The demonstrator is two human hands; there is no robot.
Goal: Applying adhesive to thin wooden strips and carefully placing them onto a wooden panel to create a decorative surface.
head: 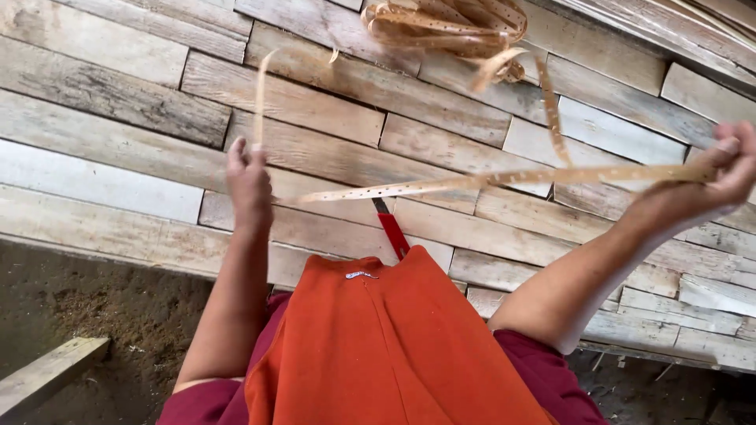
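**Strips stretched over the planks**

The left hand (249, 182) is closed, pinching a thin pale strip (260, 98) that stands upright above it. The right hand (728, 169) grips the end of a long strip dotted with holes (504, 179), held level across the wooden plank floor (118, 118). A red-handled knife (391, 229) lies just past the orange apron (378, 346); a coiled bundle of strips (449, 27) sits farther out.

A long, thin, pale-tan strip (504, 179) dotted with small punched holes stretches nearly level above the plank floor, held at both ends. A second, shorter strip (260, 98) of the same stuff (plain as far as shows) stands nearly upright, curling slightly at its top.
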